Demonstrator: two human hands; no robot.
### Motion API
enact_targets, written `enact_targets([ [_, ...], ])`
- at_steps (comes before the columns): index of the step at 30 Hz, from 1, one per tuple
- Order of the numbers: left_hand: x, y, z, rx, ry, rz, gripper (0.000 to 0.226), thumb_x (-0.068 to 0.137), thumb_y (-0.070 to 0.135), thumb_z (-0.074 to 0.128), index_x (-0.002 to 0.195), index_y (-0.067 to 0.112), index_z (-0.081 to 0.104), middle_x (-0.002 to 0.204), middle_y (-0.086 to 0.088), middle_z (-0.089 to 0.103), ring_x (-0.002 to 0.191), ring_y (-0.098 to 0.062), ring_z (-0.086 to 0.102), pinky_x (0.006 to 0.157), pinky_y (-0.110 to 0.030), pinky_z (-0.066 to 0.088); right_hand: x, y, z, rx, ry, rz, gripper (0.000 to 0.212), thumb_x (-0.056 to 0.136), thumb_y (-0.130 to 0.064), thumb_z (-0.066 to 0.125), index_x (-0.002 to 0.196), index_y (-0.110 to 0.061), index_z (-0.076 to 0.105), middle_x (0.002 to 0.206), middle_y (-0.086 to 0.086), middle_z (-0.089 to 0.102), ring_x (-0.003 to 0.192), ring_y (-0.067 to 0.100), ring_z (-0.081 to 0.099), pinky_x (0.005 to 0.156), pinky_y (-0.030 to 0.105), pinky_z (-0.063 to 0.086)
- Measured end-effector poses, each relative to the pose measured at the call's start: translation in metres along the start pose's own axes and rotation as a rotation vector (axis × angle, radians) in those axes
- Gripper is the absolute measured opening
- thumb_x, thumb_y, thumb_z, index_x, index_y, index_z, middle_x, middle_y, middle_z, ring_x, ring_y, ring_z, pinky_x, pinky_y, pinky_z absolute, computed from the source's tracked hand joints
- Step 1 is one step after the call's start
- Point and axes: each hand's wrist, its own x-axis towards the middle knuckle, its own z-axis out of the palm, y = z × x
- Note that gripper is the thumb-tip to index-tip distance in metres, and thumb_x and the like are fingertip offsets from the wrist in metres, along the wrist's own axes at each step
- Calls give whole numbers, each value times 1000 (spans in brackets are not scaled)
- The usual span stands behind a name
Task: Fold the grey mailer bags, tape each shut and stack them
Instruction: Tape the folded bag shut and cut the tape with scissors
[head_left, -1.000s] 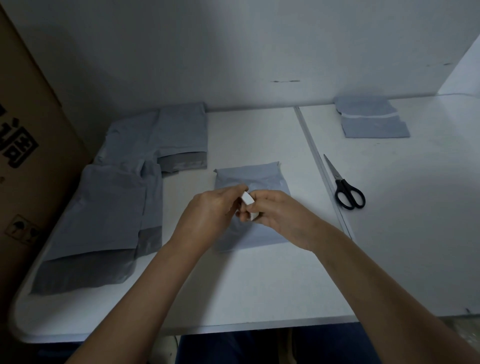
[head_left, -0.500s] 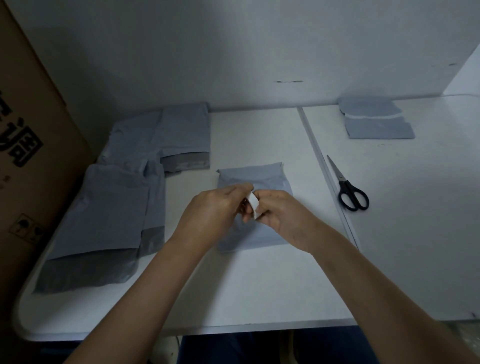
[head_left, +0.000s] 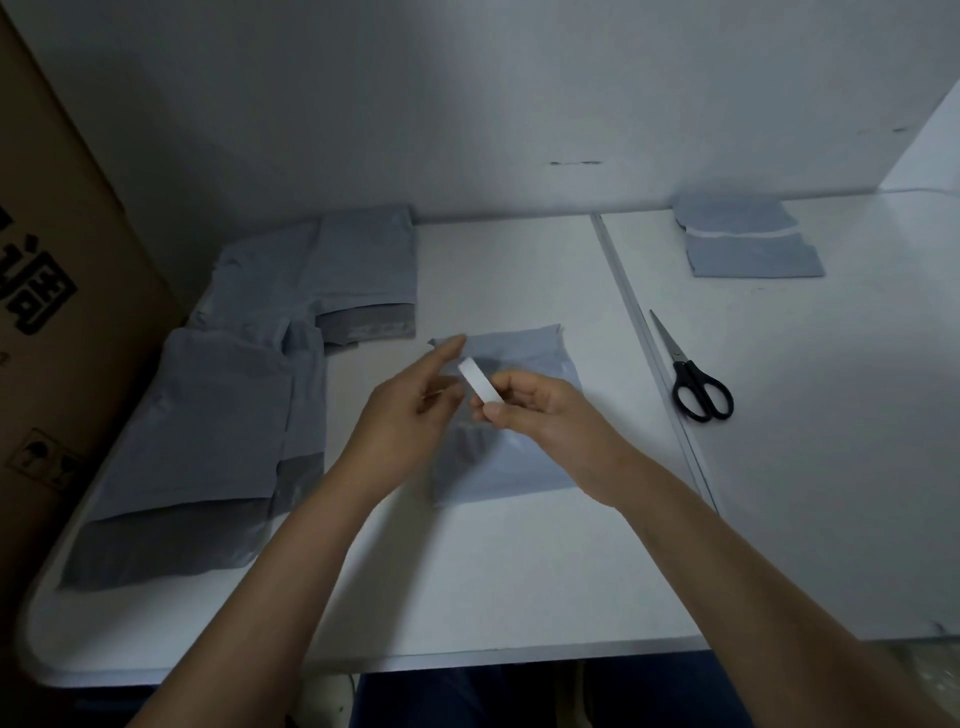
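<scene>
A folded grey mailer bag (head_left: 524, 467) lies flat in the middle of the white table (head_left: 519, 582), partly under my hands. Above it my right hand (head_left: 540, 410) pinches a short white strip of tape (head_left: 480, 380) between thumb and fingers. My left hand (head_left: 410, 410) hovers just left of the strip with its fingers straightened, holding nothing. Several unfolded grey mailer bags (head_left: 208, 431) lie spread at the left. A small stack of folded, taped bags (head_left: 748, 241) sits at the back right.
Black-handled scissors (head_left: 693, 376) lie right of the folded bag, beside the seam between the two table tops. A large brown cardboard box (head_left: 57, 291) stands against the table's left side. A white wall closes the back.
My left hand has let go of the white strip and its fingers have straightened and moved left. My right hand now holds the strip alone, tilted up and more exposed.
</scene>
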Motion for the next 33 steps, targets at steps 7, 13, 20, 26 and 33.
enact_targets([
  [7,-9,11,8,153,247,271,21,94,14,62,112,19,71,97,10,65,87,0,59,76,-6,43,8,5,1,-279,171,-110,21,90,-8,64,112,-8,66,99,3,68,95,21,66,90,29,51],
  [13,-7,11,13,331,333,411,7,89,10,68,93,10,73,83,0,67,71,-14,61,66,-30,51,7,3,1,-409,241,-128,25,90,-12,64,116,-12,67,98,-4,66,83,8,63,77,9,45],
  [20,-1,16,11,496,334,402,9,90,15,61,86,11,68,79,-1,63,69,-19,57,60,-34,48,3,-9,3,-663,273,-305,29,89,-10,62,117,-13,68,102,-5,66,84,3,54,79,7,41],
  [26,10,21,6,576,337,365,8,87,16,62,82,11,59,79,-3,59,70,-23,53,55,-43,48,10,-16,-2,-857,224,-359,29,93,-15,58,120,-14,65,103,-2,66,95,17,56,85,17,37],
  [33,14,22,1,587,347,461,12,85,19,53,79,10,57,77,-3,56,70,-20,51,54,-39,45,11,-21,-7,-728,253,-345,18,94,-22,60,108,-15,68,79,-21,53,70,-8,52,67,5,35],
])
